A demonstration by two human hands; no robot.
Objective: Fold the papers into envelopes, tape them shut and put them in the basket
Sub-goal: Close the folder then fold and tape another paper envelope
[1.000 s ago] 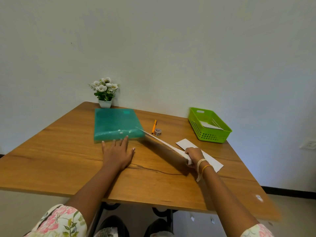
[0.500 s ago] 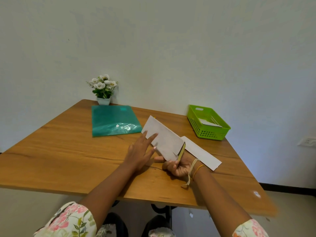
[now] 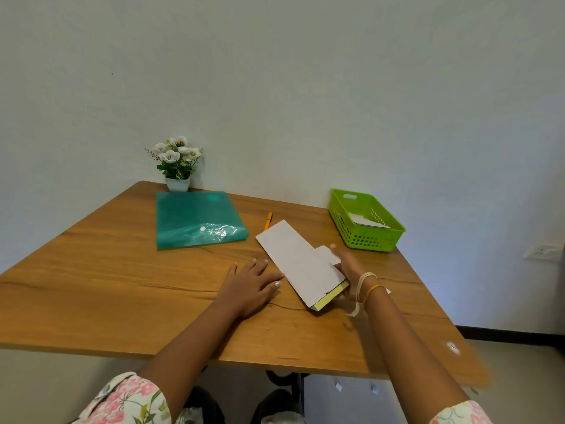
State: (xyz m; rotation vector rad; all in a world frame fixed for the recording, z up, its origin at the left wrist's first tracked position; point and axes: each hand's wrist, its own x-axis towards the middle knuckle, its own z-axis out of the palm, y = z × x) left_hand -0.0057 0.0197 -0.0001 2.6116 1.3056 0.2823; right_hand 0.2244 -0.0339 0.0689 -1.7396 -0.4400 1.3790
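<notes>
A long folded white paper (image 3: pixel 298 261) with a yellow strip at its near end lies slanted over the wooden table (image 3: pixel 122 270). My right hand (image 3: pixel 348 267) grips the paper's near right end. Flat on the table lies my left hand (image 3: pixel 249 286), its fingertips touching the paper's left edge. A second white paper (image 3: pixel 325 252) lies under the first and under my right hand, mostly hidden. The green basket (image 3: pixel 367 241) stands at the back right with a white envelope (image 3: pixel 370 222) inside.
A teal plastic folder (image 3: pixel 195 218) lies at the back middle, with a small pot of white flowers (image 3: pixel 178 166) behind it by the wall. An orange pen (image 3: pixel 268 219) pokes out beyond the paper's far end. The table's right edge is near the basket.
The paper, raised on edge a second ago, has been turned and lowered flat over the table. My left hand slid right from the folder to the paper's edge.
</notes>
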